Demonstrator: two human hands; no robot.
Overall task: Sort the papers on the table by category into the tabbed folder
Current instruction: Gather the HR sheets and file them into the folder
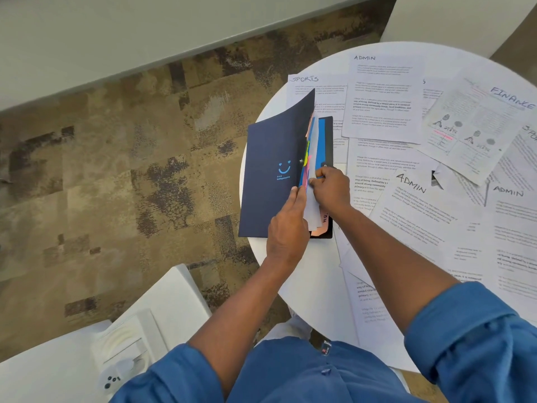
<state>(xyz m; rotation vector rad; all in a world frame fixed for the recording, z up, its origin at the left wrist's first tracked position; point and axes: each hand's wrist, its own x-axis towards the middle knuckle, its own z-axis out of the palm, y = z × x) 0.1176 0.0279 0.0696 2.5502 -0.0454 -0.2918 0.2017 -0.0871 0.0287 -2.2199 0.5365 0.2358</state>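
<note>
With its long axis running near-to-far along the round table's [305, 274] left edge, one navy tabbed folder [270, 173] lies half open, cover lifted leftward, spine at left. Legible paper headings: three ADMIN, one SPORTS [305, 79], one FINANCE [513, 98]; a further heading is cut off at the right edge. Left hand [287, 228] holds the cover, fingers forward. Right hand [331, 189] pinches the coloured dividers [312, 146], arm angled in from lower right.
</note>
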